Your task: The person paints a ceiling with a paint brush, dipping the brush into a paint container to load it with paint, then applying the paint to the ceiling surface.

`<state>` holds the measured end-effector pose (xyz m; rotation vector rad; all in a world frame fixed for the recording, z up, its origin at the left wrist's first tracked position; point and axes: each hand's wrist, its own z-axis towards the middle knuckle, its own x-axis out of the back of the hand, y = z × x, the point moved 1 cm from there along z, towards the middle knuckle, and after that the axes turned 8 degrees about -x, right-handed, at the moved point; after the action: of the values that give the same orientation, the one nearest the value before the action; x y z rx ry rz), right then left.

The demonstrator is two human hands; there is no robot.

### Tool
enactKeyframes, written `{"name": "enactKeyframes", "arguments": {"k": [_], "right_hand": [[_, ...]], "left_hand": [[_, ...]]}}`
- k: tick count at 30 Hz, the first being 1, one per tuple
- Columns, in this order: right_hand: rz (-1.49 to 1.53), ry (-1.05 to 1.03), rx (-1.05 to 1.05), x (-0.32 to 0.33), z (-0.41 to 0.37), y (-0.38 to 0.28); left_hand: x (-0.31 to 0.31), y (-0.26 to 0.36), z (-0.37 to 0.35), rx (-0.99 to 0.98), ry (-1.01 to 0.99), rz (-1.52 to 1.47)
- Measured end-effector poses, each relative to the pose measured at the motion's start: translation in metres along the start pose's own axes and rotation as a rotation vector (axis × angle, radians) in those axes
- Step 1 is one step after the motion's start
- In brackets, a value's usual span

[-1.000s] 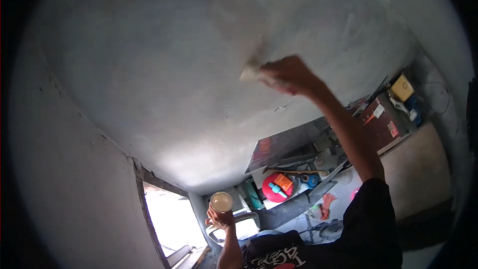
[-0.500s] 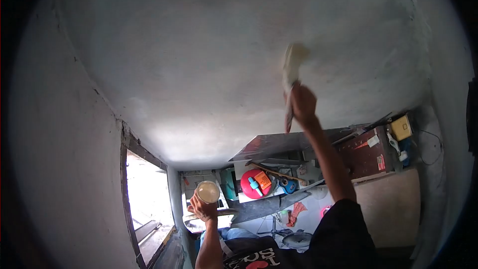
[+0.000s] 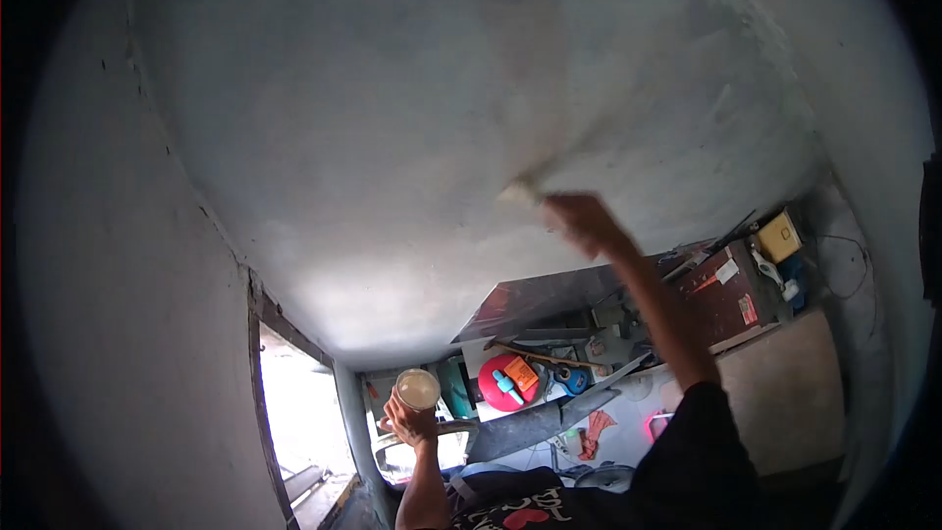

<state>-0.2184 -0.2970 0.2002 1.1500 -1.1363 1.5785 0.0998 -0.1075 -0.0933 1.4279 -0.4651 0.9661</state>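
Observation:
My right hand (image 3: 581,221) is raised against the pale grey wall (image 3: 392,137), its fingers wrapped round the handle of a paintbrush (image 3: 520,189). The brush's light bristles point left and appear to touch the wall; hand and brush are blurred by motion. Lower down, my left hand (image 3: 410,420) grips a round, open container (image 3: 419,390) of creamy, pale paint from the side and below. Darker, damp-looking patches show on the wall above the brush.
An open window (image 3: 304,412) is at lower left. Below the wall are a red round stool (image 3: 507,381) with small items on it, a dark reddish cabinet (image 3: 726,290), a yellow box (image 3: 780,237), a tan board (image 3: 775,393) and an orange cloth (image 3: 595,434).
My right hand has brought the brush down and left, turning it from nearly upright to pointing left. My left hand still holds the container, and the whole view has shifted slightly.

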Motion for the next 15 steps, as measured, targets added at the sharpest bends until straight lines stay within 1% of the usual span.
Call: {"name": "enactKeyframes", "arguments": {"k": [1, 2, 3, 5, 6, 8, 9, 11, 12, 13, 14, 15], "right_hand": [[-0.05, -0.003, -0.111, 0.058, 0.005, -0.023], [-0.057, 0.034, -0.136, 0.096, 0.01, -0.026], [0.199, -0.025, -0.632, 0.15, 0.007, -0.08], [0.486, 0.27, -0.634, 0.187, 0.01, -0.07], [0.485, 0.284, -0.63, 0.2, 0.016, -0.061], [-0.319, 0.93, 0.251, 0.222, 0.024, -0.051], [-0.326, 0.956, 0.249, 0.217, 0.027, -0.044], [-0.055, 0.74, -0.246, 0.191, 0.036, -0.038], [-0.585, 0.493, -0.278, 0.177, 0.027, -0.069], [-0.338, 0.741, 0.221, 0.132, 0.035, -0.028], [-0.435, 0.686, 0.128, 0.09, 0.037, -0.022], [-0.361, 0.655, 0.185, 0.051, 0.034, -0.011]], "left_hand": [[0.001, 0.001, 0.001, -0.001, 0.01, -0.007], [-0.001, 0.0, -0.001, 0.001, 0.009, 0.009], [-0.001, 0.0, -0.001, -0.009, 0.008, 0.002], [0.0, 0.001, -0.001, -0.006, 0.02, 0.02], [-0.001, 0.001, -0.002, -0.013, 0.04, 0.005], [-0.004, -0.003, -0.004, -0.028, 0.051, -0.003], [-0.005, -0.004, -0.004, -0.02, 0.047, -0.006], [-0.008, -0.007, -0.005, -0.011, 0.038, -0.04], [-0.008, -0.007, -0.005, 0.017, 0.016, -0.073], [-0.012, -0.009, -0.005, 0.037, 0.024, -0.058], [-0.015, -0.009, -0.005, 0.031, 0.016, -0.036], [-0.015, -0.011, -0.006, 0.024, 0.001, -0.011]]}}
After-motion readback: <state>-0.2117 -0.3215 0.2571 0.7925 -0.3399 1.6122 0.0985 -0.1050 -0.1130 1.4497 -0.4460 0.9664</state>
